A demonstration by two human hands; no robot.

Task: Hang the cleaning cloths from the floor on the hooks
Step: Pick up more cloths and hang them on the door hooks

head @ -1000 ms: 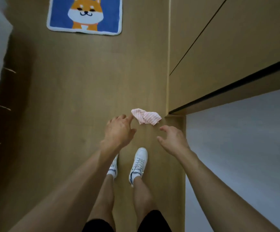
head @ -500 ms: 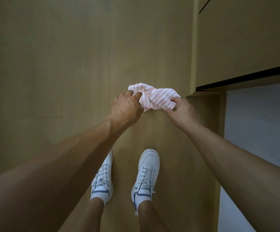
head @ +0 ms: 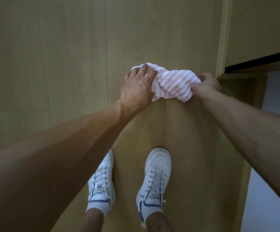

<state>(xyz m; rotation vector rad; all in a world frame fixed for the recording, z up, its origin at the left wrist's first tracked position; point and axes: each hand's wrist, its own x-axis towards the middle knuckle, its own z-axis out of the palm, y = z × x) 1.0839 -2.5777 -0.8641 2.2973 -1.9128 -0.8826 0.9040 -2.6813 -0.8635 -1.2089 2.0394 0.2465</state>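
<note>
Nearest, my two white sneakers (head: pixel 129 183) stand side by side on the wooden floor (head: pixel 52 47), with both my bare forearms reaching forward above them. Beyond the shoes, my left hand (head: pixel 136 87) grasps the left end of the pink-and-white striped cleaning cloth (head: pixel 174 84), fingers curled over its top, while my right hand (head: pixel 207 85) pinches the right end; the cloth is bunched between them over the floor. Farthest right, a wooden cabinet (head: pixel 261 27) adjoins the floor.
</note>
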